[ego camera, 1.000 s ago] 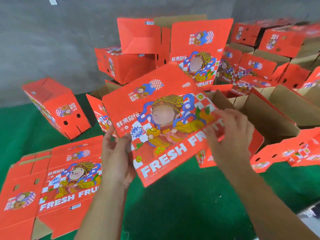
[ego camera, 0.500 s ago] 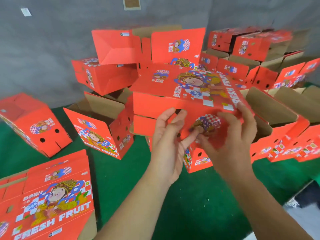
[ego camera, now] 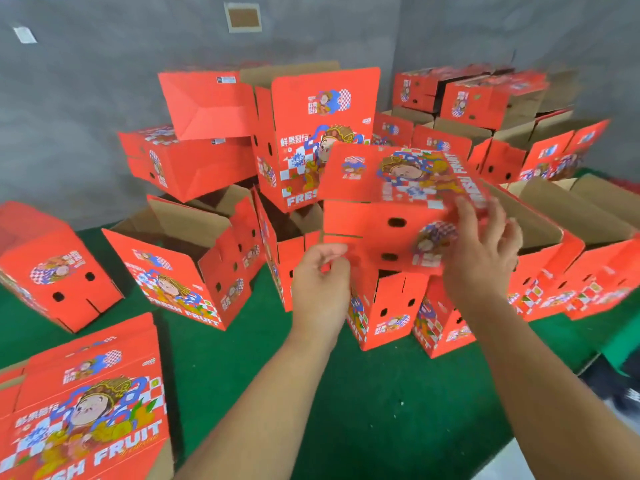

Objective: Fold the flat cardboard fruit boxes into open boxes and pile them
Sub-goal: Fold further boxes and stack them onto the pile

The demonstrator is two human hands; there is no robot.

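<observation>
Left hand (ego camera: pixel 320 282) pinches the near lower flap of the red printed cardboard fruit box (ego camera: pixel 394 209), fingers curled tight on that edge. Right hand (ego camera: pixel 481 258) lies spread against the box's right end, fingers fairly straight, more a press than a grip; motion blur hides whether the thumb hooks an edge. The box itself hangs in mid-air, tipped on its side, printed panel up, well above the green-covered floor (ego camera: pixel 381 410) and in front of the heap of folded red boxes (ego camera: pixel 311 140).

It looks already squared up, so my read is the bottom flaps are being closed. To do that well: hold the right palm firm so the tube stays square, fold the flap along its scored crease, and tuck it fully so it locks. Watch the punched oval holes; thin card there can tear.

The stack of flat red boxes (ego camera: pixel 86 410) waits at lower left. The heap leans, so pick a stable spot.
</observation>
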